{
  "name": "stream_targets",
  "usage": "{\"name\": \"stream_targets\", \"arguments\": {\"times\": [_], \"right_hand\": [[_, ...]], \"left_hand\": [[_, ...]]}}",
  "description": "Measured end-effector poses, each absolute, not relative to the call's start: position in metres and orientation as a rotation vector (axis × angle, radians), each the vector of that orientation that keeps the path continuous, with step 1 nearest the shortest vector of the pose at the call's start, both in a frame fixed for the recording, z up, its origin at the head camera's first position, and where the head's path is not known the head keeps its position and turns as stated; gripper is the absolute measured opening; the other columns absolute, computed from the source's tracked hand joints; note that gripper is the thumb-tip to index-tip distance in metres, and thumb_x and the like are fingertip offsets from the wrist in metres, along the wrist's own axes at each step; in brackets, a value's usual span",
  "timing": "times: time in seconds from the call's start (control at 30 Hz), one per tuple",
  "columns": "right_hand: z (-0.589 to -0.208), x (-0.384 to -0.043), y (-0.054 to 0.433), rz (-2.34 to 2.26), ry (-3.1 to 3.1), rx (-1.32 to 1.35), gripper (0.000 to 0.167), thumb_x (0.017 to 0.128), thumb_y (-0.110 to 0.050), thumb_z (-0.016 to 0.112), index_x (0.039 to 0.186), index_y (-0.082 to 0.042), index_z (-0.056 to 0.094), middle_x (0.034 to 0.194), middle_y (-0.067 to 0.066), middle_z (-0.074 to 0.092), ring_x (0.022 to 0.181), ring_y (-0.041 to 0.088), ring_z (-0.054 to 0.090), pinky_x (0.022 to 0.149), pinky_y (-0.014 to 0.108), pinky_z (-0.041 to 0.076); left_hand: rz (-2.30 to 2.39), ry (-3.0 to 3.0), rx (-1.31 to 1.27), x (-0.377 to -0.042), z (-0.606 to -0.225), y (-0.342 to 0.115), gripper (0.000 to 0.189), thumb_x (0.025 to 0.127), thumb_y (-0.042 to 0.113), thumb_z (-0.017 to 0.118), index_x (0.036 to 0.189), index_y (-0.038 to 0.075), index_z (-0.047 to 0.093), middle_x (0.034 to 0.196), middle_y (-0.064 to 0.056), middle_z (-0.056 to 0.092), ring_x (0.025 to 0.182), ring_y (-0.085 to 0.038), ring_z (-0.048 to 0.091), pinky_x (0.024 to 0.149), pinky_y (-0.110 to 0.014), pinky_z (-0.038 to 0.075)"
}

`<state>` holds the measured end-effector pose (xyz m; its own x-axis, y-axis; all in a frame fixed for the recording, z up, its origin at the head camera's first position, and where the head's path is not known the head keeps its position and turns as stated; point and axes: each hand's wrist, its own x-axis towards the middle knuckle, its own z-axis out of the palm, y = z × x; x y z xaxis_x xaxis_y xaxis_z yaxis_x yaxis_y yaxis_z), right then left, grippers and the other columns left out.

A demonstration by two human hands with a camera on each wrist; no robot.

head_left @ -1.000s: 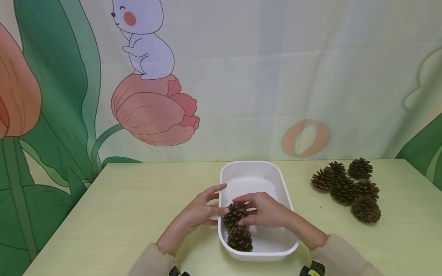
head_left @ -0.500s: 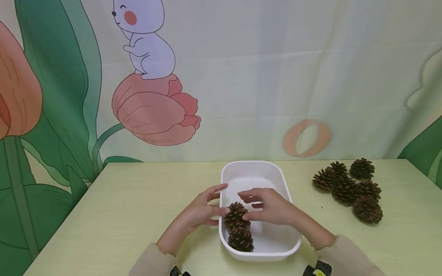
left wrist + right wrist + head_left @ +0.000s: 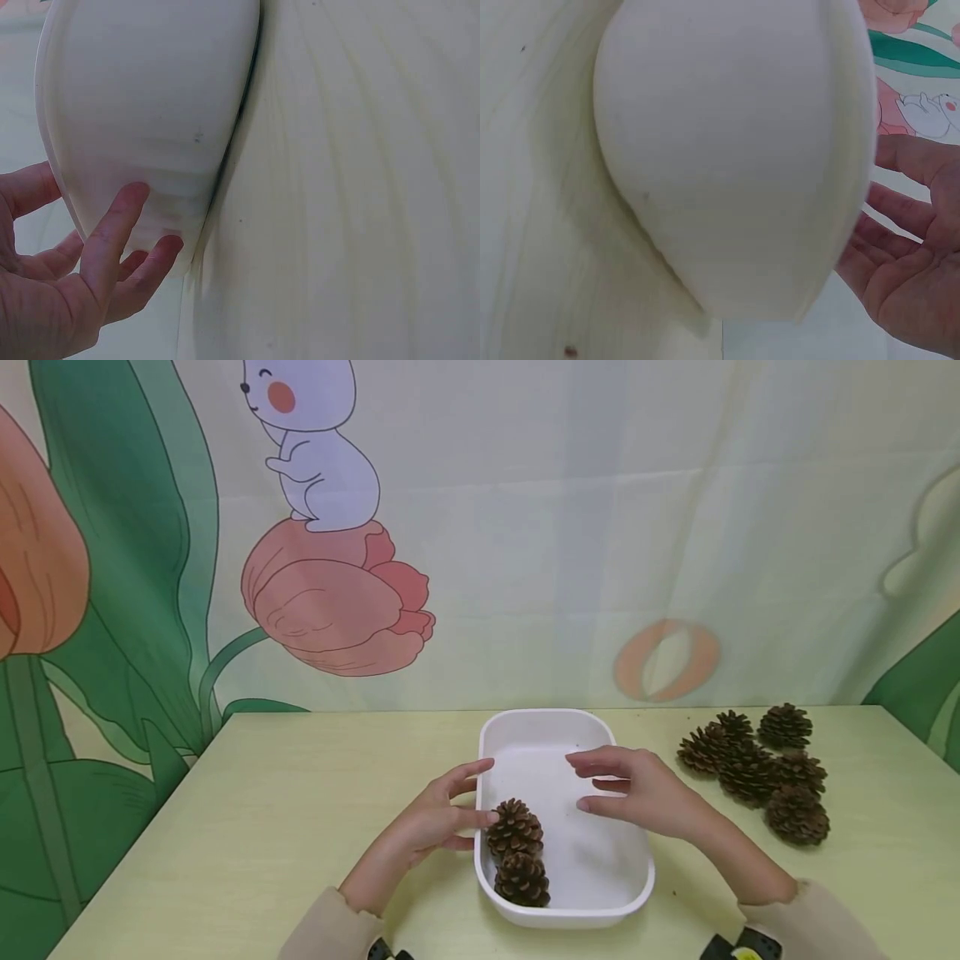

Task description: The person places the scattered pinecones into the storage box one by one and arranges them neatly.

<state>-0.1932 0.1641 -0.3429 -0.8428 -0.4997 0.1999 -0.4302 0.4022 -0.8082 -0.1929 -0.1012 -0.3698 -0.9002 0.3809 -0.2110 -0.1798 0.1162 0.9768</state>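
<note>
A white rectangular plastic tub (image 3: 577, 910) stands on the table. Two brown pine cones (image 3: 515, 828) lie inside it along the left wall, one nearer the front. My left hand (image 3: 442, 814) holds the tub's left rim, its thumb over the edge beside the rear cone. In the left wrist view, the fingertips (image 3: 135, 193) rest against the outer wall. Over the tub's right side hovers my right hand (image 3: 637, 789), its fingers spread loosely with nothing between them. The right wrist view shows that hand beyond the tub's rim.
Several more pine cones (image 3: 750, 768) are clustered at the back right of the pale wooden table (image 3: 300, 827). A printed curtain (image 3: 495, 527) hangs right behind the table's far edge. Small dark crumbs dot the tabletop.
My right hand has let go of the rear pine cone and moved right and slightly back, away from it. The cone stays in the tub; my left hand has not moved.
</note>
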Motion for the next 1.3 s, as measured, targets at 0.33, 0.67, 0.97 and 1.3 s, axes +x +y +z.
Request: {"name": "stream_targets", "arguments": {"times": [0.33, 0.67, 0.97, 1.3], "right_hand": [[-0.337, -0.185, 0.196, -1.417, 2.674, -0.827, 0.047, 0.079, -0.014, 0.071, 0.12, 0.003, 0.055, 0.119, 0.018, 0.057, 0.106, 0.029, 0.056, 0.086, 0.028, 0.05], [-0.339, -0.178, 0.234, -1.414, 2.777, -0.772, 0.046, 0.08, -0.012, 0.069, 0.122, 0.001, 0.054, 0.119, 0.005, 0.057, 0.1, -0.003, 0.054, 0.083, 0.019, 0.05], [-0.345, -0.173, 0.274, -1.423, 2.799, -0.698, 0.05, 0.08, -0.006, 0.068, 0.126, 0.004, 0.049, 0.115, -0.029, 0.049, 0.102, -0.012, 0.049, 0.082, 0.01, 0.047], [-0.353, -0.166, 0.313, -1.317, 2.928, -0.502, 0.055, 0.082, -0.011, 0.067, 0.13, 0.001, 0.044, 0.118, -0.03, 0.042, 0.101, -0.022, 0.041, 0.08, 0.004, 0.043]], "left_hand": [[1.842, 1.985, 0.2, -0.193, -0.37, -0.103, 0.069, 0.081, 0.001, 0.065, 0.141, 0.014, 0.033, 0.141, -0.027, 0.026, 0.104, -0.034, 0.055, 0.075, -0.046, 0.054], [1.839, 1.987, 0.204, -0.193, -0.371, -0.102, 0.069, 0.081, 0.001, 0.065, 0.141, 0.015, 0.034, 0.141, -0.027, 0.026, 0.102, -0.033, 0.056, 0.075, -0.046, 0.054], [1.842, 1.981, 0.195, -0.193, -0.372, -0.101, 0.069, 0.081, 0.0, 0.065, 0.141, 0.014, 0.034, 0.14, -0.027, 0.027, 0.101, -0.032, 0.056, 0.075, -0.047, 0.054], [1.84, 1.994, 0.194, -0.193, -0.371, -0.101, 0.068, 0.081, 0.0, 0.065, 0.141, 0.014, 0.034, 0.14, -0.027, 0.028, 0.1, -0.032, 0.056, 0.074, -0.046, 0.054]]}}
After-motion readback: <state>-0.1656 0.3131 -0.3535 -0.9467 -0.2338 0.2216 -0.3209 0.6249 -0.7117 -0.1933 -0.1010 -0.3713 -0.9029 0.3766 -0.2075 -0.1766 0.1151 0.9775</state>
